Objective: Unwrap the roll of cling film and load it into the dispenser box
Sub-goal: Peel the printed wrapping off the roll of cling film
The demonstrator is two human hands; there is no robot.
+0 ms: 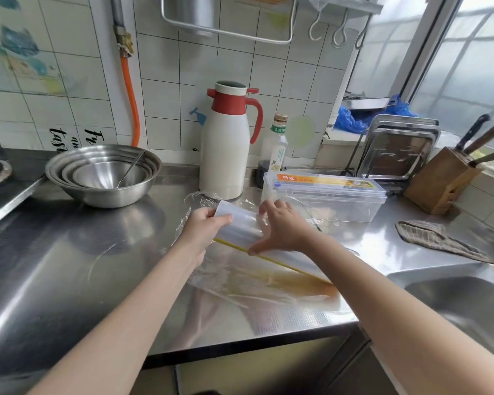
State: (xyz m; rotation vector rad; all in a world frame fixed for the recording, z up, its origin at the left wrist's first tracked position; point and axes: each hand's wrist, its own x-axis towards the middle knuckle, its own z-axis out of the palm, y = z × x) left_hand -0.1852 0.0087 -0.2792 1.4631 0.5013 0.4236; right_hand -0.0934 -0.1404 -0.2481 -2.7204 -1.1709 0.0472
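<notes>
While both hands grip it above the middle of the stainless steel counter [69, 266], the long white roll of cling film [246, 226] lies slanted, one end toward the back, the other toward the front edge, a yellow strip running along its lower side. The left hand [204, 226] clamps the far end; the right hand [283, 229] presses over the middle, fingers spread. Crumpled clear wrapping [240, 277] lies beneath. Just behind sits the clear plastic dispenser box [325, 192], near the back edge. Bare counter spreads left; the steel sink [454, 295] bounds the right.
</notes>
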